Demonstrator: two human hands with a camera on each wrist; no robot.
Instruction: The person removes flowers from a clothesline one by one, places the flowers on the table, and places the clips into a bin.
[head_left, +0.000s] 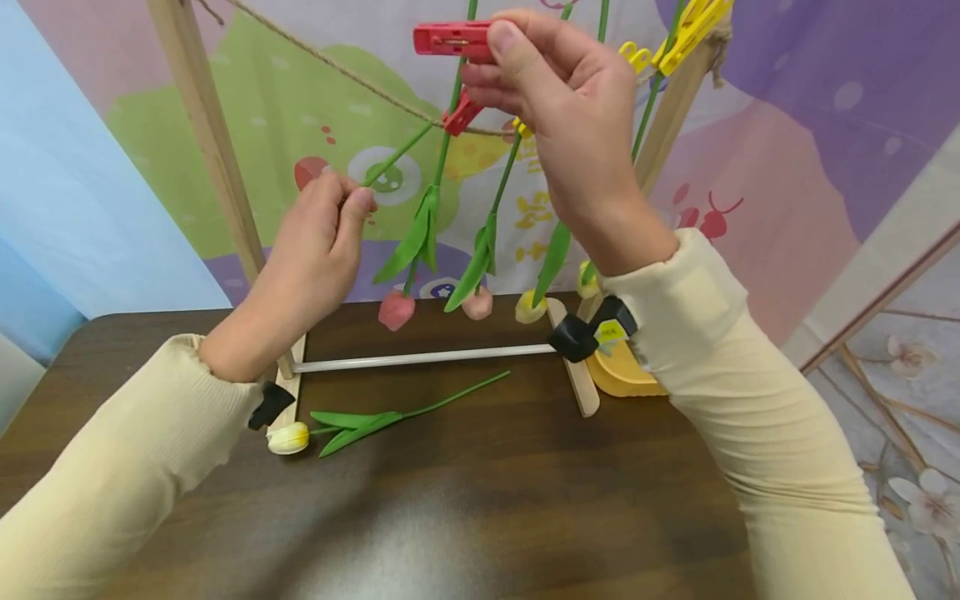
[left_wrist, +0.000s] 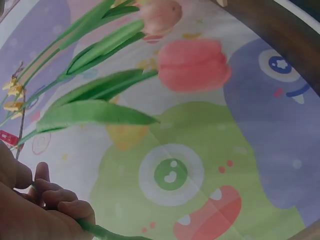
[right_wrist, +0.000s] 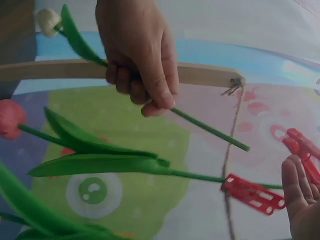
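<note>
In the head view my left hand point(head_left: 307, 242) pinches the green stem of a tulip point(head_left: 397, 156), its stem end close to the twine point(head_left: 337, 71). The right wrist view shows this tulip's white head point(right_wrist: 49, 22) beyond the left hand point(right_wrist: 142, 55). Raised higher, my right hand point(head_left: 573, 117) holds a red clothespin point(head_left: 453, 39) between thumb and fingers. Another red clothespin point(head_left: 461, 114) clips a dark pink tulip point(head_left: 396, 310) head-down on the twine. Beside it hang a pale pink tulip point(head_left: 477, 303) and yellow tulips point(head_left: 531, 307), with yellow clothespins point(head_left: 693, 33) on the right.
A wooden frame point(head_left: 213, 142) carries the twine, with a white rod point(head_left: 427, 358) across its base. One white-yellow tulip point(head_left: 288, 437) lies on the brown table point(head_left: 480, 517). A yellow container point(head_left: 626, 375) stands by the right foot. Behind hangs a cartoon-printed backdrop point(head_left: 300, 125).
</note>
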